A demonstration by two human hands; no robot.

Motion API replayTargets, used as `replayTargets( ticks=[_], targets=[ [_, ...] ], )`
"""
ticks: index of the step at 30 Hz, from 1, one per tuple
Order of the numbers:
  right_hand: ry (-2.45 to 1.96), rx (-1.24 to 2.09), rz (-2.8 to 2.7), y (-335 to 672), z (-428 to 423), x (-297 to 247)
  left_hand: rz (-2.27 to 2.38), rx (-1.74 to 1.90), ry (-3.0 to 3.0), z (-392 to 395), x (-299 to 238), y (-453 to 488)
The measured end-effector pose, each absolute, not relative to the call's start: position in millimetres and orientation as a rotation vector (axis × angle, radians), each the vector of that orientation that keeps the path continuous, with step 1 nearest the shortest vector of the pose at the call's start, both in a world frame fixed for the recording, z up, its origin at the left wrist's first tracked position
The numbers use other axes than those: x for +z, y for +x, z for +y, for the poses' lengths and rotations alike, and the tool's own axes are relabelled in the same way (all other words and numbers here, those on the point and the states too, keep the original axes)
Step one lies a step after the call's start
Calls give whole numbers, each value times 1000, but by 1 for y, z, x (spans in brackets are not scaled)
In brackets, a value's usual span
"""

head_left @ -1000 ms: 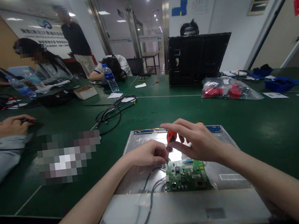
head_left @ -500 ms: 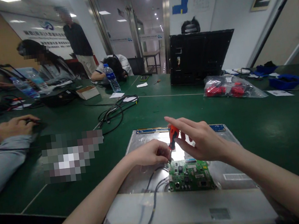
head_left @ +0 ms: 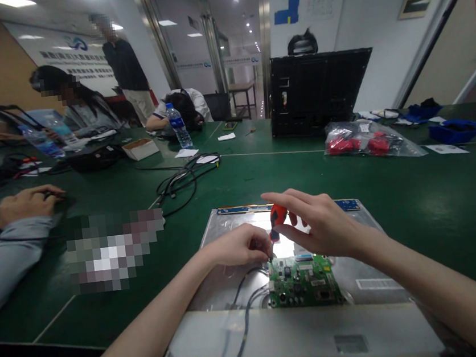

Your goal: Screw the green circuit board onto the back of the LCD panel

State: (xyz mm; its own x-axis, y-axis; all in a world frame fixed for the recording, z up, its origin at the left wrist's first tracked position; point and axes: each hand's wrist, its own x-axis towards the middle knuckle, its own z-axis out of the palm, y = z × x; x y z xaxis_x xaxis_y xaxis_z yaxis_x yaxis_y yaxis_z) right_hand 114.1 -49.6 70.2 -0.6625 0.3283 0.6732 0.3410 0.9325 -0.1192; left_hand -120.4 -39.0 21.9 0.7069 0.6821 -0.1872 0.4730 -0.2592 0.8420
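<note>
Pinching the orange screwdriver (head_left: pixel 277 215) upright between thumb and fingertips, the right hand (head_left: pixel 316 224) works beside the left hand (head_left: pixel 239 246), which curls closed about its tip at the far left corner of the circuit board (head_left: pixel 304 285). That board lies flat on the metal panel (head_left: pixel 355 228) at the desk's (head_left: pixel 439 207) near edge. I cannot tell whether its other corners are fastened. Bare desk opens rightward, and a co-worker's hand (head_left: pixel 24 204) rests at the left edge.
</note>
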Motion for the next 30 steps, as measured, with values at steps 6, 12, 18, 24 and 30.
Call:
replayTargets(
  ticks=[6, 12, 18, 24, 30],
  targets=[
    [-461, 5, -2331, 114, -51, 72, 890, 268, 1918, -39, 19, -121],
    [-472, 5, -2335, 114, -51, 73, 879, 275, 1923, -38, 19, -121],
    [-468, 0, -2327, 114, -49, 71, 868, 285, 1928, -38, 19, -120],
    [-474, 68, -2342, 115, -49, 71, 886, 282, 1913, -40, 21, -120],
    [-460, 47, -2349, 116, -51, 71, 900, 266, 1933, -39, 22, -120]
  ],
)
